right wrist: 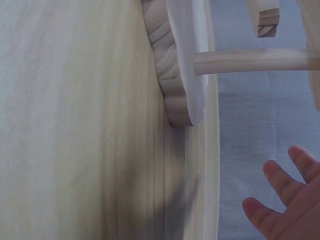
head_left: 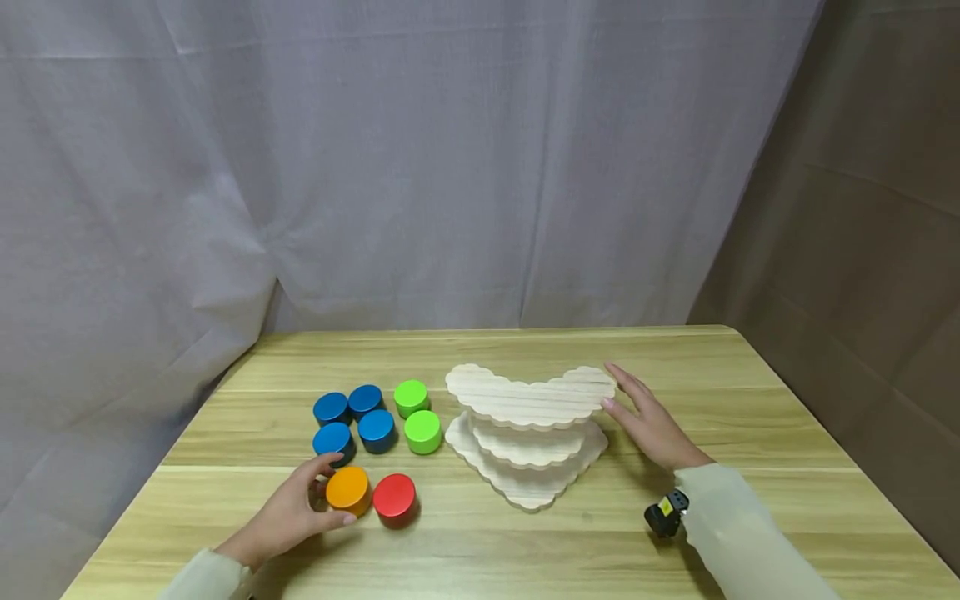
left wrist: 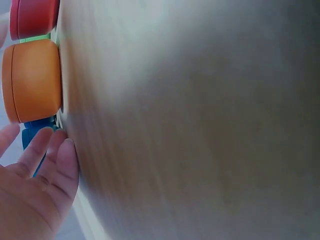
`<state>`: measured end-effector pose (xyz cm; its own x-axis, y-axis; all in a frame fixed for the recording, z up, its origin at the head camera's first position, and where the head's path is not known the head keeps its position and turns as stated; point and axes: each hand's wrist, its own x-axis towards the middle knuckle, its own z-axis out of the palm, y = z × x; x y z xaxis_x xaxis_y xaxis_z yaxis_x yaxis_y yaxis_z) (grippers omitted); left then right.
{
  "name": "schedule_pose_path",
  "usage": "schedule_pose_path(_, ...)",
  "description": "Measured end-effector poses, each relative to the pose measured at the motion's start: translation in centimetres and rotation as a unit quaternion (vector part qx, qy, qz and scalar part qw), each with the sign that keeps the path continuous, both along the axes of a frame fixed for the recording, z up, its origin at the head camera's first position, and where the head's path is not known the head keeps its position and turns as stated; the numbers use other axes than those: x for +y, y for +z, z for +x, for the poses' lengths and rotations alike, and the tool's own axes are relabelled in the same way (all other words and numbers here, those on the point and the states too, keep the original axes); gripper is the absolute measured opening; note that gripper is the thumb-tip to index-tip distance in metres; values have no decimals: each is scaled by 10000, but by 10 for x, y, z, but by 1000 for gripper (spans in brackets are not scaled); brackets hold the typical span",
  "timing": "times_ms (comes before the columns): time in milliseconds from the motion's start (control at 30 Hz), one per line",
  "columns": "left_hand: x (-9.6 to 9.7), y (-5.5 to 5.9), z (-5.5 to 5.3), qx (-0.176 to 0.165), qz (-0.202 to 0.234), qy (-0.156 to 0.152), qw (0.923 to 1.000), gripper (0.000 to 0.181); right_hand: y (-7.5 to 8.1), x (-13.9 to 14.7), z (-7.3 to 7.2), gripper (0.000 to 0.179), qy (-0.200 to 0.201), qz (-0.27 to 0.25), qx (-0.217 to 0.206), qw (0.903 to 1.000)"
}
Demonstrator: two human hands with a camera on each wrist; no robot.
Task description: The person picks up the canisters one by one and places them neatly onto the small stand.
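Note:
In the head view, my left hand (head_left: 288, 510) curves around an orange round tin (head_left: 348, 490), thumb at its near side and fingers at its left. The left wrist view shows the fingertips (left wrist: 45, 132) right beside that tin, which stands on the table. A red tin (head_left: 395, 500) stands just right of it. My right hand (head_left: 656, 425), fingers extended, is at the right edge of the top board of a pale wooden tiered stand (head_left: 525, 400) with scalloped edges. Its spread fingers show beside the stand in the right wrist view, where a wooden post (right wrist: 250, 61) rises from the base.
Several blue tins (head_left: 377, 431) stand behind the orange one, with two green tins (head_left: 423, 432) between them and the stand. A black device (head_left: 666, 513) is at the right sleeve. Grey cloth (head_left: 420, 167) hangs behind the wooden table (head_left: 570, 558).

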<state>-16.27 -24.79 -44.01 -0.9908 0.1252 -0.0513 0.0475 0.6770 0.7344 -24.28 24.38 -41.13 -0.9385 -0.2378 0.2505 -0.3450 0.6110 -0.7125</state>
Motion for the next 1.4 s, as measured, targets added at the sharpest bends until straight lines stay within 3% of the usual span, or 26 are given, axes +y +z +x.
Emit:
schedule_pose_path(300,3,0,-3,-90,130,-19,9999,82,-3,-1,-3,53,170,-252,152,9994)
schedule_pose_path(600,3,-2,-6,-194,258,67,9995,74,-5,-5,-5,54,277,-770,-340,9961)
schedule_pose_path(900,4,-5,-9,-208,420,-39,9989,70,-9,-6,-5,52,450,-1199,-370,9911)
schedule_pose_path(1167,8,-4,-10,-67,402,35,9992,62,-11,-3,-5,52,576,-1419,-358,9875)
schedule_pose_path(1400,6,6,-9,394,357,74,9986,60,-10,-7,-7,51,649,-1486,-296,9863)
